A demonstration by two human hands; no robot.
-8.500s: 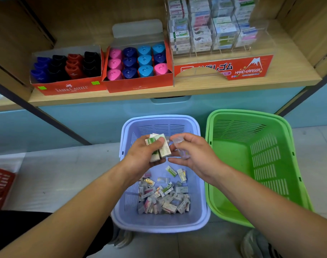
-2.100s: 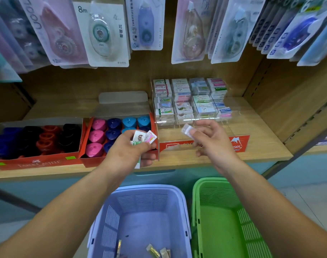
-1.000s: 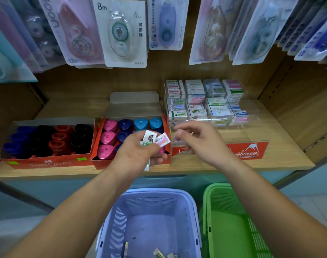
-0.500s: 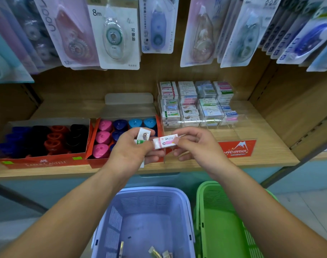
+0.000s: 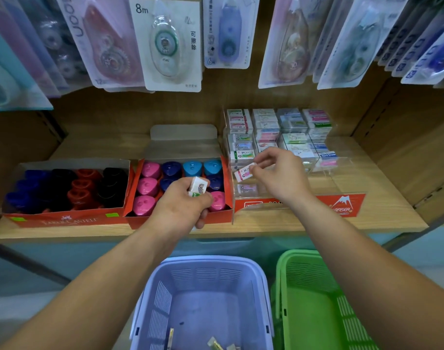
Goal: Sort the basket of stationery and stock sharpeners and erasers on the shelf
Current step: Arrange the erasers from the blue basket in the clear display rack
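Shelf of light wood (image 5: 382,218) carries the clear eraser rack (image 5: 342,188) on its right part, with small erasers stacked in the rack's compartments. Above the rack, the correction tape packs (image 5: 170,44) hang in a long row. Below the rack, on the floor, stands the purple basket (image 5: 205,262). The green basket (image 5: 294,256) stands directly at its right; I cannot tell if their sides touch.

Just beside the rack on the left sits the red box of pink and blue sharpeners (image 5: 137,221), its lid folded up at the back. Further left of the rack sits the red box of dark sharpeners (image 5: 64,219).

My left hand (image 5: 180,205) is just left of the rack, over the pink and blue sharpeners. Its fingers are curled round some small erasers (image 5: 198,188), whose ends stick out at the top. My right hand (image 5: 281,175) is at the front of the rack. Its thumb and forefinger pinch a pink-labelled eraser (image 5: 244,173) over the front left compartment. In that compartment, under it, lies one more eraser (image 5: 246,188). Far below the rack, on the bottom of the purple basket, lie a few loose erasers (image 5: 215,343).
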